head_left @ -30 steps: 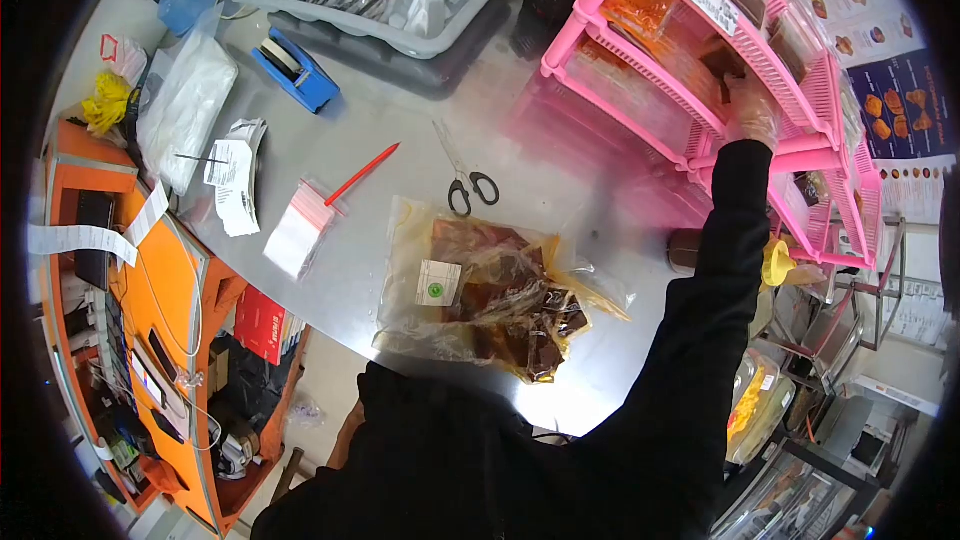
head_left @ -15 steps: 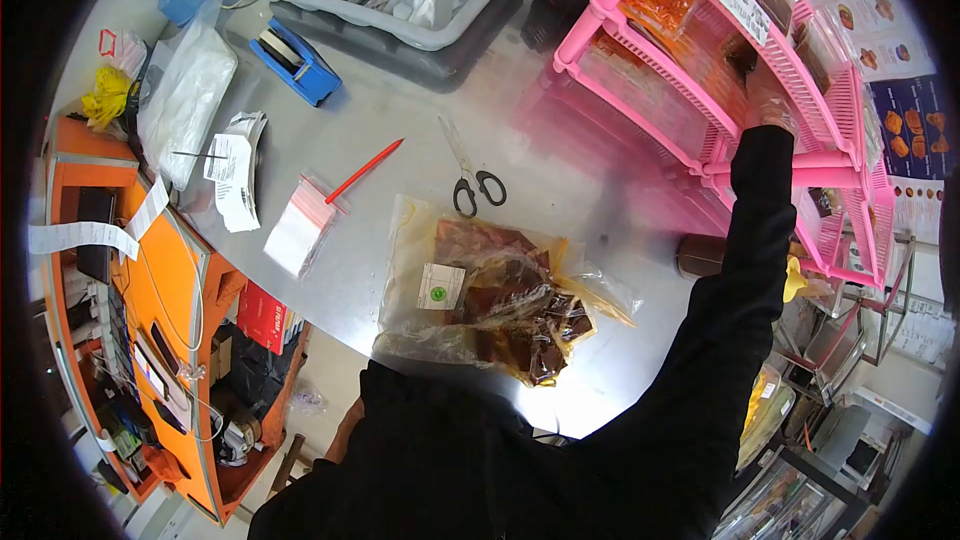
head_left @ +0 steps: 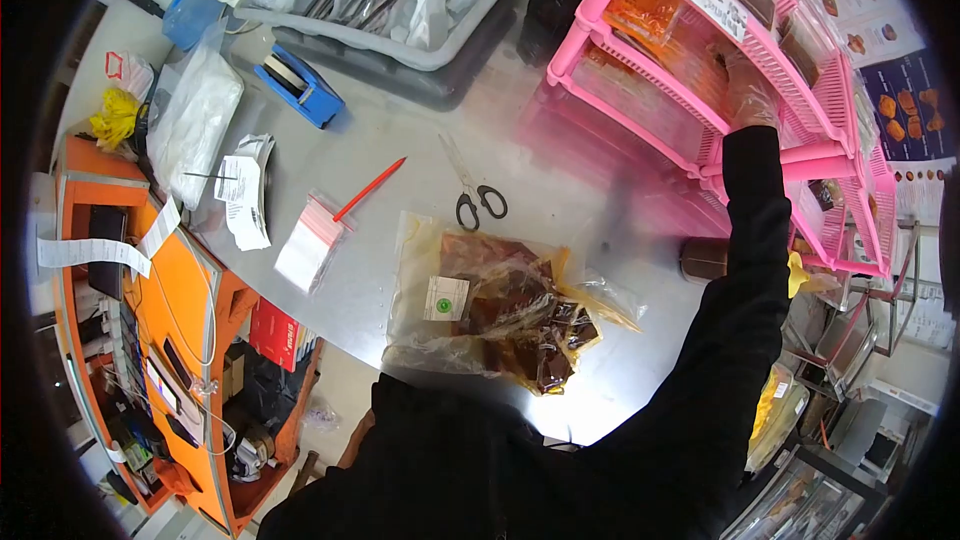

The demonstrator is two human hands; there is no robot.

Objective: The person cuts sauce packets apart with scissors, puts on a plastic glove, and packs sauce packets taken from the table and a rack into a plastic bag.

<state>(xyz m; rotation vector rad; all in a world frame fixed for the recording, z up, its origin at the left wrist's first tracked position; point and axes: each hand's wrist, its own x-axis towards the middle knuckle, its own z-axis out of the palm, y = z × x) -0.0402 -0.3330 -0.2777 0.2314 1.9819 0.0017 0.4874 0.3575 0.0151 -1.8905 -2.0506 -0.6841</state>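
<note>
My right hand [head_left: 750,95], in a clear glove, reaches into a tier of the pink plastic rack [head_left: 640,70]. Packets of orange and red food [head_left: 645,8] lie in that tier, left of the hand. My fingers are hidden among the packets and the rack's bars, so I cannot tell what they hold. Of my left hand [head_left: 358,438] only a strip of skin shows beside my dark sleeve, low on the left; its fingers are hidden. In front of my body, a clear bag [head_left: 415,290] with dark brown sauce packets [head_left: 510,300] and a white label lies on the metal table.
Scissors [head_left: 470,185], a red pen [head_left: 370,188], small zip bags [head_left: 308,245], and a blue tape dispenser [head_left: 300,88] lie on the table [head_left: 380,125]. A grey tray [head_left: 440,50] of wrapped cutlery stands at the back. An orange cabinet [head_left: 170,340] is at left.
My right hand has shifted slightly left inside the rack, and a dark packet near it shows less. The view has moved slightly. The bag on the table stays put.
</note>
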